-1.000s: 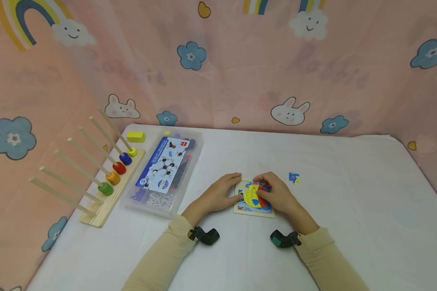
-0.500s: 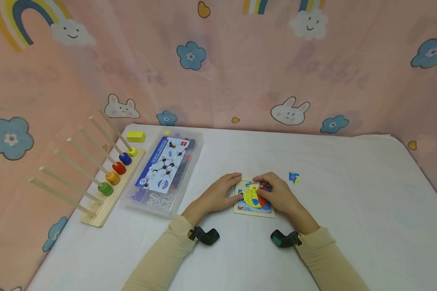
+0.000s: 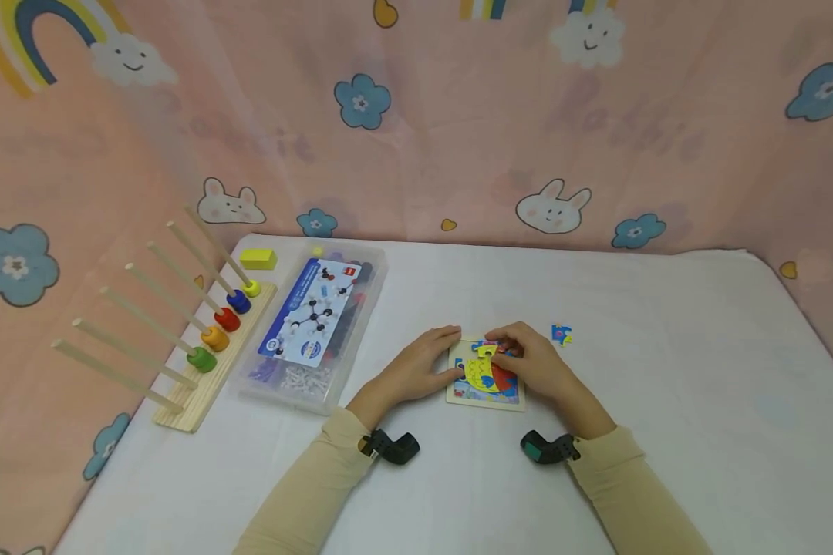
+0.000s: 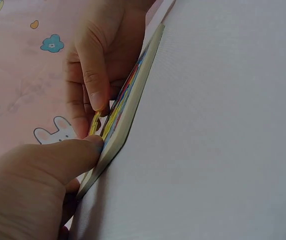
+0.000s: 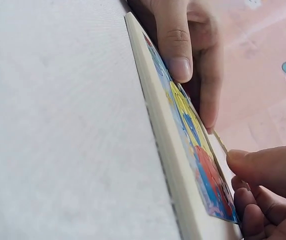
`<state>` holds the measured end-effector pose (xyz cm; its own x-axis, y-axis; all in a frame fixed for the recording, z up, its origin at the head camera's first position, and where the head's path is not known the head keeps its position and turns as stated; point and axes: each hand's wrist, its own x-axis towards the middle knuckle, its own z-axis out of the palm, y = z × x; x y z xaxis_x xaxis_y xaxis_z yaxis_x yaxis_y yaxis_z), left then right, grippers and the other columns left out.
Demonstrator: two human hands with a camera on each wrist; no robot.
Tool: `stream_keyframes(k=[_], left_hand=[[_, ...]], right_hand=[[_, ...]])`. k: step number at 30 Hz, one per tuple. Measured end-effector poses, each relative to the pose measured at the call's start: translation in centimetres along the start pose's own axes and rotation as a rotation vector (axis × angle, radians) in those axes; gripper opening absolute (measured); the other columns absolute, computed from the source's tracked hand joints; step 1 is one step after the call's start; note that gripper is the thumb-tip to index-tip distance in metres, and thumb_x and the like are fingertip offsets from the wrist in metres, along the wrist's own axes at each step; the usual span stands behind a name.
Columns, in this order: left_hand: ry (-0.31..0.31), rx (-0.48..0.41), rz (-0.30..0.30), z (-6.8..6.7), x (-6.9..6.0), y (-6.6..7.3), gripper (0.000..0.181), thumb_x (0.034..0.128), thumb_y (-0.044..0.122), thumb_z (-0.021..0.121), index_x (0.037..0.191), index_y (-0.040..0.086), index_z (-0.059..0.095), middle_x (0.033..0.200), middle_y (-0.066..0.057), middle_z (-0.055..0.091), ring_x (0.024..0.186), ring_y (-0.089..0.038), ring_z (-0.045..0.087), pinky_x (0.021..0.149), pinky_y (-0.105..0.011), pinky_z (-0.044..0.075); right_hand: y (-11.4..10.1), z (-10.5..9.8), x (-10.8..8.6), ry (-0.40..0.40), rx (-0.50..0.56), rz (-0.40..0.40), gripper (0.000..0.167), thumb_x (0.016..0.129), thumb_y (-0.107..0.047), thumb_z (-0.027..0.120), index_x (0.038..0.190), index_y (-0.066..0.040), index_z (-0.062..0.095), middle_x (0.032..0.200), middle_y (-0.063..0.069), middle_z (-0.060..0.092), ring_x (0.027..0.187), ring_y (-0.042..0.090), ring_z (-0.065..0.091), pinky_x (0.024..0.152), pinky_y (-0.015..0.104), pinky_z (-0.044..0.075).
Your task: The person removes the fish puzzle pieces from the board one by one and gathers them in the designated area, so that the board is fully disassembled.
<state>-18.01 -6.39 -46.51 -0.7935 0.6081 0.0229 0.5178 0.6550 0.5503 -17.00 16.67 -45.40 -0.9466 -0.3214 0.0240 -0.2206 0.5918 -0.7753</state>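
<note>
A small square wooden jigsaw puzzle board point(image 3: 484, 405) with a yellow, red and blue picture lies on the table. My left hand point(image 3: 425, 366) holds it at the left side, the thumb point(image 4: 80, 155) on its face and the fingers along the edge. My right hand point(image 3: 537, 366) pinches a yellow puzzle piece point(image 4: 94, 123) between thumb and fingers. That piece is tilted and raised just over the board's upper part, seen edge-on in the right wrist view. Beyond the board to the right lies a loose blue and yellow puzzle piece point(image 3: 561, 334).
To the left stands a wooden peg rack point(image 3: 204, 389) with colored beads on several rods. Beside it lies a clear plastic box point(image 3: 312, 324) with a molecule label and small parts inside. A yellow block point(image 3: 258, 259) sits behind them. A printed cloth point(image 3: 444, 116) hangs behind the white table.
My right hand has risen slightly and moved a little right, lifting the yellow puzzle piece off the board. The left hand keeps its place on the board. The head view has shifted slightly.
</note>
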Motion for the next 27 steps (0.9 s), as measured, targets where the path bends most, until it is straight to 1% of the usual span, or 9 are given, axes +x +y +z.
stream_keyframes(k=[5,8,10,14,16,19,21,27], left_hand=[[-0.004,0.012,0.000,0.1,0.1,0.0,0.065,0.0917,0.038,0.060,0.144,0.005,0.040,0.152,-0.005,0.035,0.141,-0.023,0.030,0.116,-0.037,0.027],[-0.003,0.015,0.001,0.2,0.1,0.0,0.065,0.0918,0.038,0.060,0.144,0.005,0.040,0.152,-0.005,0.035,0.141,-0.023,0.031,0.116,-0.037,0.028],[0.002,0.014,0.005,0.1,0.1,0.0,0.065,0.0915,0.037,0.060,0.144,0.004,0.040,0.152,-0.006,0.036,0.141,-0.023,0.031,0.116,-0.037,0.028],[0.011,0.011,0.007,0.1,0.1,0.0,0.065,0.0910,0.037,0.061,0.143,0.004,0.041,0.151,-0.006,0.036,0.141,-0.023,0.032,0.116,-0.036,0.028],[0.013,0.015,0.005,0.0,0.1,0.0,0.065,0.0908,0.036,0.062,0.143,0.004,0.041,0.151,-0.006,0.036,0.141,-0.023,0.032,0.116,-0.036,0.027],[0.012,0.020,0.001,0.1,0.1,0.1,0.065,0.0908,0.036,0.062,0.143,0.004,0.041,0.151,-0.006,0.036,0.141,-0.023,0.031,0.116,-0.036,0.027],[0.010,0.020,-0.002,0.1,0.1,0.1,0.065,0.0908,0.036,0.062,0.143,0.004,0.041,0.151,-0.006,0.036,0.141,-0.023,0.031,0.117,-0.036,0.027],[0.015,0.022,-0.001,0.1,0.1,0.1,0.065,0.0906,0.036,0.062,0.143,0.004,0.041,0.151,-0.006,0.037,0.141,-0.023,0.032,0.116,-0.036,0.027]], right_hand=[[-0.1,-0.5,0.1,-0.027,0.006,0.011,0.030,0.088,-0.010,0.065,0.118,-0.005,0.062,0.101,0.009,0.056,0.086,0.020,0.047,0.072,0.022,0.043],[-0.1,-0.8,0.0,-0.037,0.004,0.020,0.030,0.089,-0.013,0.065,0.118,-0.005,0.062,0.103,0.009,0.056,0.087,0.021,0.047,0.073,0.024,0.043],[-0.1,-1.1,-0.1,-0.042,-0.003,0.027,0.031,0.089,-0.014,0.065,0.119,-0.006,0.062,0.104,0.010,0.056,0.090,0.022,0.048,0.076,0.028,0.044],[0.2,-1.8,-0.2,-0.039,-0.004,0.031,0.031,0.091,-0.011,0.063,0.121,-0.005,0.060,0.110,0.011,0.055,0.098,0.025,0.049,0.089,0.038,0.047],[0.3,-2.3,-0.4,-0.034,-0.001,0.035,0.032,0.091,-0.009,0.061,0.123,-0.003,0.059,0.114,0.013,0.054,0.103,0.027,0.050,0.095,0.045,0.047],[0.6,-3.1,-0.8,-0.020,-0.009,0.059,0.034,0.092,-0.009,0.060,0.125,-0.004,0.057,0.121,0.014,0.052,0.109,0.029,0.050,0.100,0.050,0.045],[0.9,-3.7,-1.1,-0.009,-0.031,0.073,0.035,0.092,-0.009,0.059,0.126,-0.004,0.056,0.124,0.014,0.051,0.112,0.029,0.049,0.101,0.051,0.044],[1.9,-5.8,-2.3,0.048,-0.079,0.067,0.036,0.092,-0.007,0.059,0.127,0.000,0.055,0.122,0.017,0.050,0.108,0.030,0.048,0.099,0.053,0.044]])
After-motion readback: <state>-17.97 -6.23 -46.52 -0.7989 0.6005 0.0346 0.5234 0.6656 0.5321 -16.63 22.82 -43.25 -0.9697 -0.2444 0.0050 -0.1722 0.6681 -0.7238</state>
